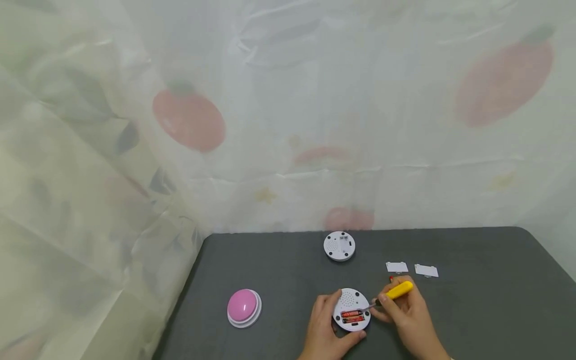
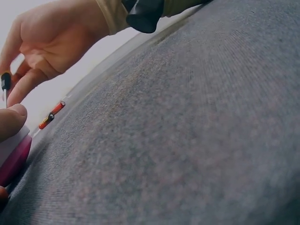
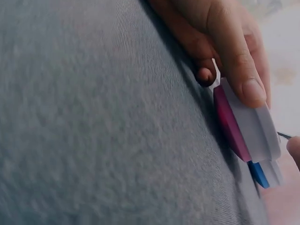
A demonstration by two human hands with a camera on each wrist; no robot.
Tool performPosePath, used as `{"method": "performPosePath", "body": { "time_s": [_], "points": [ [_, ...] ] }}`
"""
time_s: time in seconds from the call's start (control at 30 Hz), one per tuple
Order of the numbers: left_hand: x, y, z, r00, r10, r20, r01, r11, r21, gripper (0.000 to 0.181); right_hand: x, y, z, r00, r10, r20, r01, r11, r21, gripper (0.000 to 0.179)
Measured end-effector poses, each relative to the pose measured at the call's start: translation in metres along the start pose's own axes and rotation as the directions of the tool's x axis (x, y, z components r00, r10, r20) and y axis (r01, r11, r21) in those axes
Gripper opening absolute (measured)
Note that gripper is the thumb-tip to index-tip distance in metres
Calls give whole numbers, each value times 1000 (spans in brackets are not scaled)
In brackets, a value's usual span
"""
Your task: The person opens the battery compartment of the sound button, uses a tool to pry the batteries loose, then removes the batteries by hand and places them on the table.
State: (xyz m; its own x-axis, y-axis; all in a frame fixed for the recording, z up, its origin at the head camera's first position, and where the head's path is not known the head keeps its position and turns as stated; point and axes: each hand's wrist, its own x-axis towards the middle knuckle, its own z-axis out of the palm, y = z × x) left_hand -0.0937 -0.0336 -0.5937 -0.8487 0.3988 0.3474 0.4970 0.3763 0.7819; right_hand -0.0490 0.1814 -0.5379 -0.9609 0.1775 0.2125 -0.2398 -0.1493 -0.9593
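My left hand point(image 1: 325, 325) grips a white round push-button device point(image 1: 347, 300) by its sides. It lies face down, with its pink button point(image 3: 228, 123) underneath in the right wrist view. Two red batteries point(image 1: 352, 317) sit in its uncovered compartment. In my right hand point(image 1: 411, 315) is a yellow-handled screwdriver point(image 1: 399, 290), held between thumb and fingers. Its thin metal shaft point(image 1: 371, 305) reaches to the compartment's right end, at the batteries; whether the tip touches them I cannot tell. The left thumb point(image 2: 11, 121) presses the device's edge in the left wrist view.
Behind stands another upturned white device point(image 1: 338, 244), blue underneath in the right wrist view. Two white battery covers point(image 1: 397, 267) lie at the right. Loose red batteries point(image 2: 52, 114) rest on the dark table near my right hand. A pink button point(image 1: 242, 306) stands upright at the left.
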Motion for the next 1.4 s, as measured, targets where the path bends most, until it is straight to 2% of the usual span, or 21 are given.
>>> {"method": "performPosePath", "body": {
  "time_s": [0.1, 0.23, 0.37, 0.53, 0.7, 0.83, 0.97, 1.13, 1.2, 1.4],
  "points": [
    [0, -1, 0, 1000, -4, -6, 4, 999, -37, 91, 1, 2, -2, 997, 68, -42, -65, 994, 85, 28],
    [0, 0, 0, 1000, -30, 2, 31, 998, -60, 89, 2, 5, -4, 982, 159, -106, -144, 980, 134, 27],
    [0, 1, -2, 997, -72, 27, 73, 995, -68, 90, 3, 8, -6, 973, 193, -128, -172, 973, 156, 25],
    [-1, 2, -2, 993, -113, 43, 116, 991, -69, 92, 3, 8, -7, 977, 175, -123, -156, 976, 154, 24],
    [-2, 3, -1, 995, -94, 30, 96, 994, -61, 90, 4, 6, -11, 975, 150, -161, -125, 980, 157, 24],
    [-4, 3, 0, 997, -80, 25, 79, 997, 14, 80, 6, 7, -17, 964, 142, -225, -107, 981, 164, 23],
    [-6, 5, 1, 995, -102, 24, 99, 990, 97, 78, 7, 10, -21, 956, 155, -248, -116, 979, 168, 25],
    [-5, 8, -3, 991, -133, 11, 132, 988, 85, 76, 8, 16, -24, 959, 140, -247, -92, 976, 197, 23],
    [-4, 9, -5, 991, -131, 5, 131, 989, 70, 71, 9, 18, -24, 962, 116, -249, -60, 973, 221, 19],
    [-2, 6, -7, 998, -53, -38, 57, 992, 115, 49, 11, 21, -23, 968, 55, -246, 9, 967, 254, 15]
  ]
}}
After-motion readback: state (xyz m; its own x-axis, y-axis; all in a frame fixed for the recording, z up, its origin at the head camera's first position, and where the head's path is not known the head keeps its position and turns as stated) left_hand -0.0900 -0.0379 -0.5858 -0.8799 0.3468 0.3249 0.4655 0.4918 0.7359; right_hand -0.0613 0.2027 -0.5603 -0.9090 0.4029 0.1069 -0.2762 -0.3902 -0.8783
